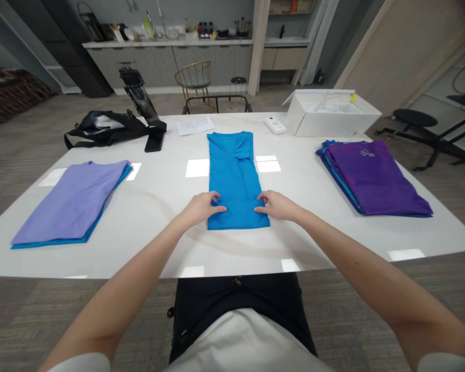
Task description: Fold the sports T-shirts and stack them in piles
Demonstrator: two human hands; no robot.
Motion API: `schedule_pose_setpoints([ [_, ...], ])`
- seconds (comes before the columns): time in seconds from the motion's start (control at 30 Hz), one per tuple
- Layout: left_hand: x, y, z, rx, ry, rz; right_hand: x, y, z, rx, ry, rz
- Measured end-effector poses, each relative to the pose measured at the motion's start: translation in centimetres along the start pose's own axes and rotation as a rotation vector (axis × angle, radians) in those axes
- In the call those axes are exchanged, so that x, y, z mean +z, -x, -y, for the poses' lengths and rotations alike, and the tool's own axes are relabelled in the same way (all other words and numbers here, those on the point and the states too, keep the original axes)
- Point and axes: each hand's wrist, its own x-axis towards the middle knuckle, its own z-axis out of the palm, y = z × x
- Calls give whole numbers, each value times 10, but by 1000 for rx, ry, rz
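A bright blue T-shirt [234,175] lies in a long narrow fold down the middle of the table, its neckline at the far end. Its near end is turned up into a flat band. My left hand [204,206] grips the left side of this band between thumb and fingers. On the opposite side, my right hand [278,204] pinches the band's right edge in the same way. Some creases run across the cloth beyond my hands.
A lilac folded shirt [73,199] rests on a blue one at the left. At the right is a pile topped by a purple shirt [377,178]. Farther back are a black bag [108,129], a phone [154,140], a paper sheet [195,125], a white device [275,125] and a white box [329,121].
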Motion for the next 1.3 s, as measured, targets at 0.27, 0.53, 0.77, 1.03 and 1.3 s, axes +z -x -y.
schedule_pose_setpoints([
  [0.27, 1, -12, -6, 79, -115, 109, -2, -12, -1, -86, 64, 48],
  [0.53, 4, -23, -34, 35, 103, 159, -4, -7, 14, -128, -141, 90],
  [0.77, 0, -20, -40, 233, 210, 214, -10, 1, 17, -149, -203, 127],
  [1.03, 7, -6, -26, 324, 208, 181, -8, -11, 31, -166, -49, 147],
  [1.3, -6, 2, 6, 98, 20, 154, -11, -24, 34, -227, 173, 167],
])
